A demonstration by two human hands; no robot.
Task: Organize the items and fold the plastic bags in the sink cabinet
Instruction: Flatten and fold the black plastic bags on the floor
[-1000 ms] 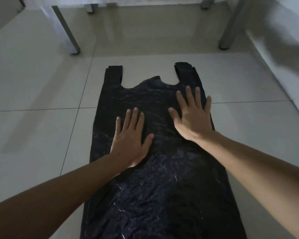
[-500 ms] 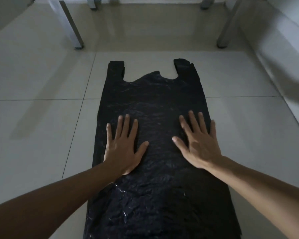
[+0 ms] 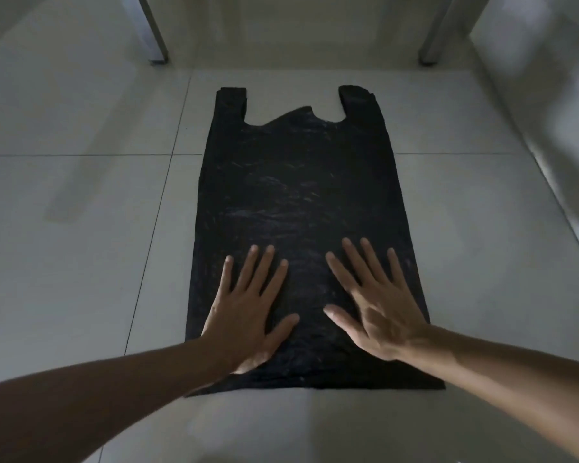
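A black plastic bag (image 3: 298,195) lies spread flat on the pale tiled floor, its two handles pointing away from me and its bottom edge nearest me. My left hand (image 3: 248,312) presses flat on the bag's lower left part, fingers straight and spread. My right hand (image 3: 378,309) presses flat on the lower right part, fingers also straight and spread. Both palms sit a short way above the bag's bottom edge.
Two metal legs stand at the far side, one at the left (image 3: 152,31) and one at the right (image 3: 437,35). A pale wall or panel (image 3: 549,111) runs along the right. Tiled floor (image 3: 81,228) surrounds the bag.
Both hands have slid along the bag toward me, from its upper middle down to its lower part. The bag's bottom edge has come into view.
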